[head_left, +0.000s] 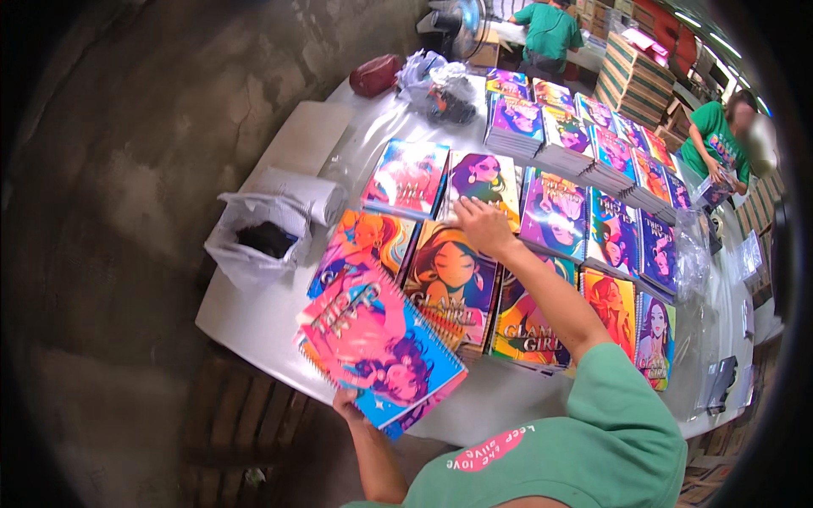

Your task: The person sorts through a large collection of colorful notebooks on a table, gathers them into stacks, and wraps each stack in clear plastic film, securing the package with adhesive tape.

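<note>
My left hand [347, 406] is closed on the lower edge of a small stack of spiral notebooks [381, 347], tilted over the table's front edge. The top notebook has a pink and blue cover with a drawn figure. Across the table, my right hand [484, 223] rests with its fingers on the lower part of a notebook with a white and yellow cover [479, 172]. Beside it lies a pink and light-blue notebook stack [408, 173]. Nearer to me are an orange-haired-figure notebook [449, 275] and another colourful one [366, 241], partly covered by the held stack.
More notebook stacks [555, 207] fill the table's middle and right. On the left stand a white plastic bag [254, 241] and a roll [309, 196]; a dark red pouch [375, 76] lies behind. Two people in green [716, 140] work beyond the table [246, 326], near stacked boxes [635, 76].
</note>
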Available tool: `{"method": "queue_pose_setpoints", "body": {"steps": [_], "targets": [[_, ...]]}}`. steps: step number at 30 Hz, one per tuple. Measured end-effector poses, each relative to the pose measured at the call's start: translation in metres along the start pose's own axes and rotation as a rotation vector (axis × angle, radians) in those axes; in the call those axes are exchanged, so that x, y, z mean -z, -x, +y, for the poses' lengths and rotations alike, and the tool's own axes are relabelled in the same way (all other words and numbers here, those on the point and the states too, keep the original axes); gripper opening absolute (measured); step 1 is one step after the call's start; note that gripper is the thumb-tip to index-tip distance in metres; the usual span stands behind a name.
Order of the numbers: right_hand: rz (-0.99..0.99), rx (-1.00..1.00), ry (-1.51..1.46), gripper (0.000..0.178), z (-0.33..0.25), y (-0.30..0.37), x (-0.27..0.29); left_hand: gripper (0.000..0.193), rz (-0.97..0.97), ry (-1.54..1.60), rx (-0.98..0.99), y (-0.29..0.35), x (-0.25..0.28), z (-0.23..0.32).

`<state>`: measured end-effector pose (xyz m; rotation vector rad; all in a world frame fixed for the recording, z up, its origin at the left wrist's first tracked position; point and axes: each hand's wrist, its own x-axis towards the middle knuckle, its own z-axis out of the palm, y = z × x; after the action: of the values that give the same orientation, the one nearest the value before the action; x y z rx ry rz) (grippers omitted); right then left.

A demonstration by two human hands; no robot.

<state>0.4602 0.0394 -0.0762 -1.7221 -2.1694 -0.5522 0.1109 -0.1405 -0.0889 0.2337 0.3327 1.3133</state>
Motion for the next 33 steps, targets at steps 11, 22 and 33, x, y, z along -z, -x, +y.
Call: {"method": "queue_pose_setpoints", "body": {"steps": [11,22,33], "targets": [[0.027,0.534,-0.365,0.030,-0.180,0.102,0.192,0.071,-0.195,0.308,0.147,-0.010,-0.037,-0.048],[-0.330,-0.532,-0.096,0.083,0.073,0.101,0.062,0.071,-0.154,0.079,0.214,0.012,-0.050,-0.062],[0.306,-0.134,-0.393,0.044,-0.027,0.091,0.239,0.071,-0.137,0.101,0.151,0.005,-0.070,-0.077]]}}
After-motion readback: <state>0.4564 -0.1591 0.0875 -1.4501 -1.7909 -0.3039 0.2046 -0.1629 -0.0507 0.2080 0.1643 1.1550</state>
